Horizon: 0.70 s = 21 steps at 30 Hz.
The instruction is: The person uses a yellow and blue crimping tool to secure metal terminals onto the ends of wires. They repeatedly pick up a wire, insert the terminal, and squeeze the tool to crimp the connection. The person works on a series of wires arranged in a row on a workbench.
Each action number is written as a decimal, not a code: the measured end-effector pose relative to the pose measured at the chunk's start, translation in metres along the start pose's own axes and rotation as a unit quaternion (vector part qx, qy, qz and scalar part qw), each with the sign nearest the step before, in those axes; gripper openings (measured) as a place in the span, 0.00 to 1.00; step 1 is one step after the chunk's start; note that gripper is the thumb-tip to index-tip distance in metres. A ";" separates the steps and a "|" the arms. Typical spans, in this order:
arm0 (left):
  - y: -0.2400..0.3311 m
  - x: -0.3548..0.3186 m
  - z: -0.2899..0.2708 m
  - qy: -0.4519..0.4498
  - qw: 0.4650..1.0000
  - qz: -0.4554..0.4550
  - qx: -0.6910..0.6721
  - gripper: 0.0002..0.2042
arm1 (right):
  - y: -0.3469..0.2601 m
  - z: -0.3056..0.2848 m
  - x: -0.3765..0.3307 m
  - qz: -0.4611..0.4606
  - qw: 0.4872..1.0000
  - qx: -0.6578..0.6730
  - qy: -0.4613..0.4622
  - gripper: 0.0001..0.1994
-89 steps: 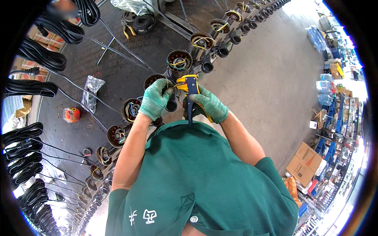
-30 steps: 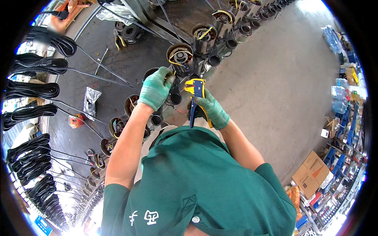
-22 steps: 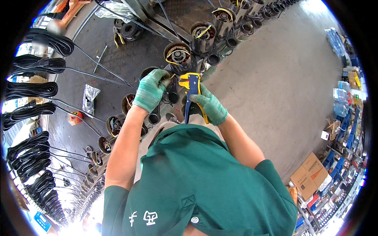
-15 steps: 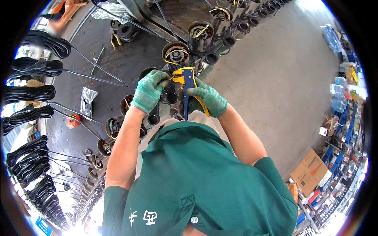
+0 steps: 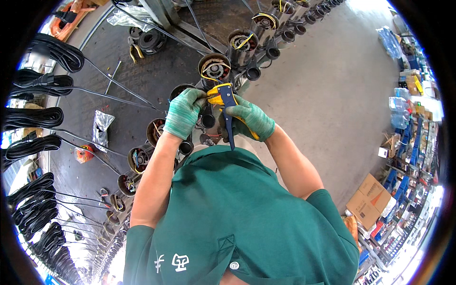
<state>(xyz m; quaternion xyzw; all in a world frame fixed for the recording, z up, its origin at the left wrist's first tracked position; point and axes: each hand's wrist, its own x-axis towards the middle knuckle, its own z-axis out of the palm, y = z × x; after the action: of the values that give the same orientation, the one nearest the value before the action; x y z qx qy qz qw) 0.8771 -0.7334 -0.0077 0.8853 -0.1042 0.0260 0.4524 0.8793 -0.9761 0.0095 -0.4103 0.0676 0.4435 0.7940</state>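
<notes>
A wire stripper (image 5: 228, 97) with a dark blue body and yellow jaws and lever is held upright in front of me. My right hand (image 5: 254, 118), in a green knit glove, wraps its handles, with the yellow lever showing below the fingers. My left hand (image 5: 184, 113), gloved alike, has thumb and fingers pinched together right beside the yellow jaws. Whatever lies between those fingertips is too small and hidden to make out. Just beyond the tool stands an open metal motor housing (image 5: 214, 71) with yellow wire at its rim. Another housing (image 5: 180, 90) is partly covered by my left hand.
Several more housings (image 5: 242, 45) line the edge of the dark bench (image 5: 118, 95). Coiled black cables (image 5: 57, 52) lie along the left, their leads crossing the bench. Yellow-handled pliers (image 5: 135, 51) and an orange roll (image 5: 84, 153) rest there. A cardboard box (image 5: 369, 202) and shelves stand right.
The stripper has tilted slightly, its lower end swinging right, and its yellow lever sits closer to the body. Both hands stay near the same place. The view has shifted a little.
</notes>
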 end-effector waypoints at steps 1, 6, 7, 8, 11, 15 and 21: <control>0.000 -0.001 0.000 0.002 1.000 -0.005 -0.004 0.08 | 0.000 0.003 0.000 -0.005 1.000 0.002 0.004 0.29; 0.001 0.000 0.002 0.007 1.000 -0.009 -0.024 0.07 | 0.010 0.008 0.007 -0.059 0.994 -0.064 0.064 0.25; 0.001 0.000 0.002 0.007 1.000 -0.012 -0.025 0.07 | 0.011 0.009 0.007 -0.064 0.992 -0.072 0.079 0.24; 0.001 0.000 0.002 0.008 1.000 -0.015 -0.026 0.08 | 0.013 0.010 0.008 -0.068 0.990 -0.080 0.092 0.24; -0.002 0.001 0.003 0.004 1.000 -0.009 -0.027 0.08 | 0.022 0.011 0.007 -0.061 0.993 -0.039 0.098 0.24; -0.002 0.002 0.002 0.002 1.000 0.010 -0.012 0.07 | 0.038 0.005 -0.007 -0.085 0.987 0.125 0.045 0.26; -0.004 0.000 0.001 0.006 1.000 0.011 -0.025 0.07 | 0.039 0.013 -0.021 -0.084 0.988 0.060 0.119 0.30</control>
<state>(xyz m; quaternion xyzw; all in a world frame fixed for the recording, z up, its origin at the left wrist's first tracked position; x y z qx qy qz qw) 0.8778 -0.7324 -0.0115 0.8722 -0.1121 0.0338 0.4750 0.8341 -0.9699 0.0050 -0.4159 0.1531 0.3186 0.8379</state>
